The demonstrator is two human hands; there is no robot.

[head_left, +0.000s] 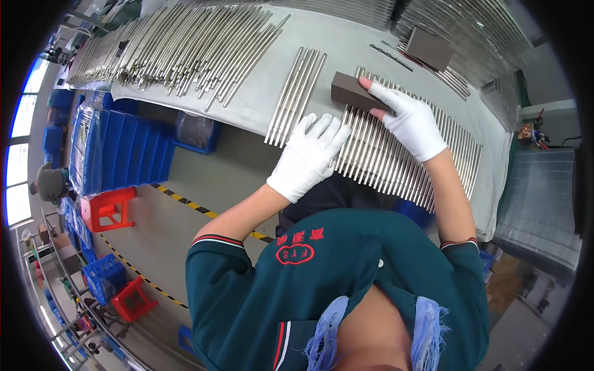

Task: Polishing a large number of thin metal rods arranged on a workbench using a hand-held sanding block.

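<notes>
A row of slim shiny metal rods (396, 154) lies side by side on the pale-covered table in front of me. My right hand (411, 120), in a white glove with thumb and fingertip bare, grips a dark brown rectangular block (349, 91). The block is over the upper left part of that row. My left hand (309, 154), also gloved in white, has its fingers spread at the row's left end; whether they press on the rods I cannot tell. Just beyond it, a smaller group of rods (303, 83) lies apart from the row.
A large heap of metal rods (185, 46) covers the table's far left. At the back right are a second brown block (430, 49) and a dark spiral-fluted rod (391, 57). Blue crates (133, 145), a red stool (110, 209) and another person (51, 182) are left of the table.
</notes>
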